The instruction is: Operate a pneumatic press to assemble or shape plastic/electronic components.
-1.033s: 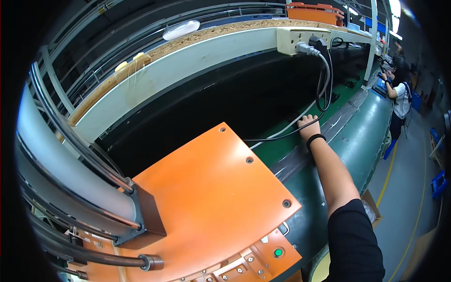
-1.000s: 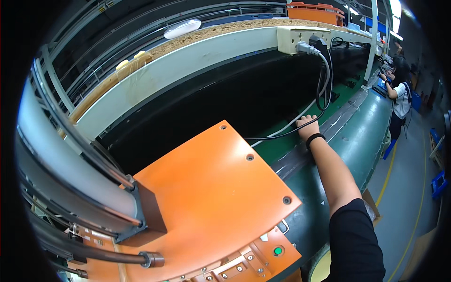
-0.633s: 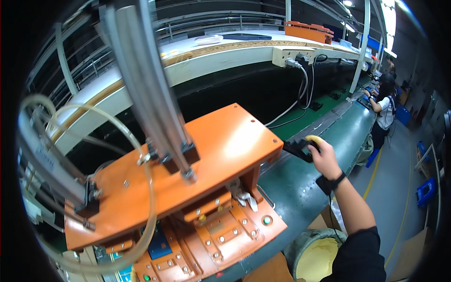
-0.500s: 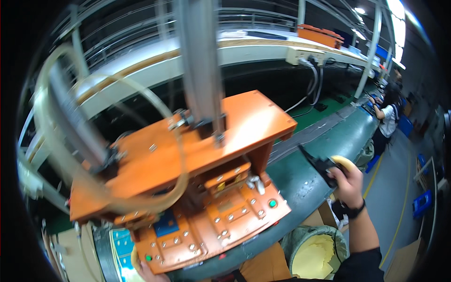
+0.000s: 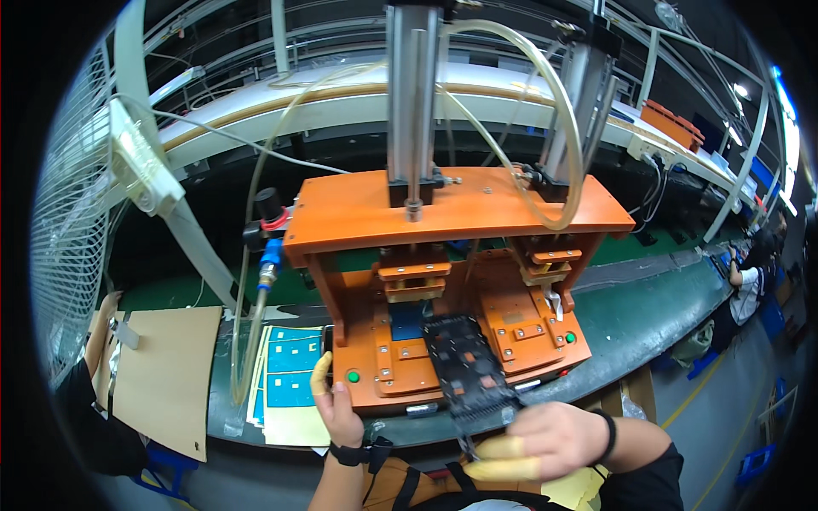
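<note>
My right hand (image 5: 550, 439), with yellow covers on its fingers, grips the near end of a black rectangular plastic panel (image 5: 469, 362). The panel has many small openings and tilts over the front of an orange two-station press (image 5: 460, 200). My left hand (image 5: 339, 416) is at the press base's left front corner, near a green button (image 5: 353, 376). Its thumb and yellow-covered finger point upward, slightly apart, with nothing visible between them. A blue pad (image 5: 407, 324) lies under the left pressing head (image 5: 413, 281). The right hand's fingertips are partly blurred.
Blue patterned sheets (image 5: 291, 366) lie left of the press, beside a cardboard sheet (image 5: 162, 375). Another person's arm (image 5: 100, 332) reaches in at far left. Clear hoses (image 5: 554, 94) loop above the press. A second person (image 5: 750, 285) works along the green bench (image 5: 652, 311) at right.
My view has swung right-to-left, so the press now sits more central. My right hand has brought the black panel from beside the press to its front.
</note>
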Action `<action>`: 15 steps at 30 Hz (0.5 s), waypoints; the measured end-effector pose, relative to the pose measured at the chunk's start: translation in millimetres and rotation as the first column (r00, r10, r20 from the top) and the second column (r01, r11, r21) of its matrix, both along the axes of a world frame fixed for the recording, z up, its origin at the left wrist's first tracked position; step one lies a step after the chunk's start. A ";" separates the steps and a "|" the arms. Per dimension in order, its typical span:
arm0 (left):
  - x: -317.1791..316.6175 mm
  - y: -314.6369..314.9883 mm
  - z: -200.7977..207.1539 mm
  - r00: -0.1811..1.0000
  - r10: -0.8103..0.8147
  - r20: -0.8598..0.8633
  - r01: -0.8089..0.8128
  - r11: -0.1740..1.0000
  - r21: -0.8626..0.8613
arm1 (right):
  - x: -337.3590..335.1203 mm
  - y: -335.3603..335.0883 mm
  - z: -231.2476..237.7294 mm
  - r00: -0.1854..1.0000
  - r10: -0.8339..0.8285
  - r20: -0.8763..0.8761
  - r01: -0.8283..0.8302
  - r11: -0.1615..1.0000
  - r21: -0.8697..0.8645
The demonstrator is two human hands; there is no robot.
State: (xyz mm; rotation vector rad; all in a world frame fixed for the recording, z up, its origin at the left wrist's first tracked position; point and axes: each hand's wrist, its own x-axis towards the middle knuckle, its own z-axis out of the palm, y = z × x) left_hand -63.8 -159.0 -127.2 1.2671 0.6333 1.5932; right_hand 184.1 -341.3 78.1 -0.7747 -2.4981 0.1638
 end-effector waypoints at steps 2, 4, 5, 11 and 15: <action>-0.6 0.7 0.2 1.000 -0.002 -0.007 0.002 1.000 0.017 | -17.4 38.3 -13.3 0.997 -0.031 0.078 0.021 0.992 0.123; -1.6 0.5 0.9 0.999 -0.036 0.014 0.037 0.999 -0.012 | -29.9 70.8 -27.5 0.998 -0.067 -0.014 0.069 0.988 0.141; -2.5 0.7 1.8 0.998 -0.061 0.022 0.062 0.998 -0.012 | -31.5 83.7 -32.2 0.992 -0.116 0.040 0.111 0.987 0.120; -4.6 -2.7 8.5 0.998 -0.053 -0.027 0.054 0.998 0.023 | -36.5 112.8 -46.7 0.911 -0.411 0.024 0.407 0.908 0.101; -3.8 -1.5 8.5 0.998 -0.051 -0.023 0.051 0.999 0.020 | -34.1 112.0 -50.4 0.842 -0.537 0.045 0.532 0.842 0.090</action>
